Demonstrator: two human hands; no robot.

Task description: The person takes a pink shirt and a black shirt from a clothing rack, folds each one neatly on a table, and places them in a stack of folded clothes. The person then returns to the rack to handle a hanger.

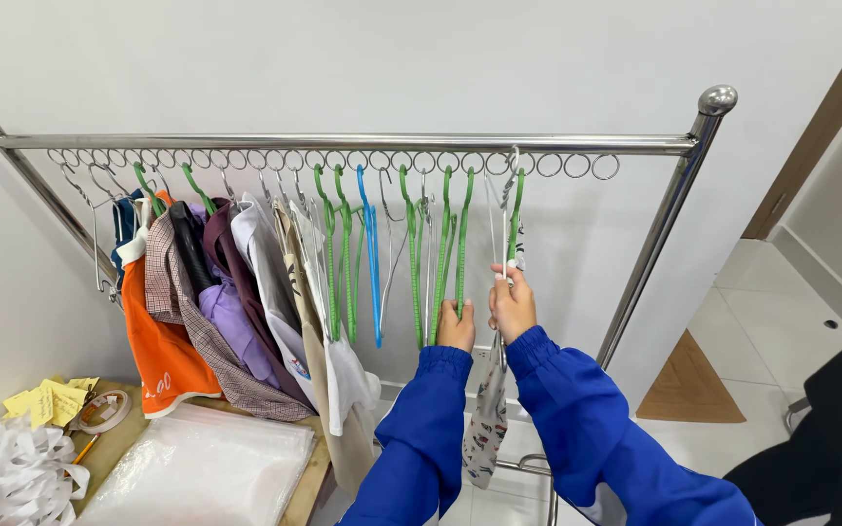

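Note:
A steel clothes rack [343, 142] with a row of rings stretches across the view. My left hand [456, 326] grips the lower part of an empty green hanger [442, 255] hanging from a ring. My right hand [511, 304] is closed on a green hanger [516, 209] near the rack's right end. A patterned light garment [486, 424] hangs from that hanger, below my hands. Both my arms are in blue sleeves.
Several shirts [211, 312] hang at the rack's left: orange, checked, purple, white. Empty green hangers and a blue one [372, 258] hang mid-rack. Below left, a wooden table [309, 482] holds clear plastic bags [202, 468], a tape roll [102, 411], yellow notes and white strips. A tiled floor lies right.

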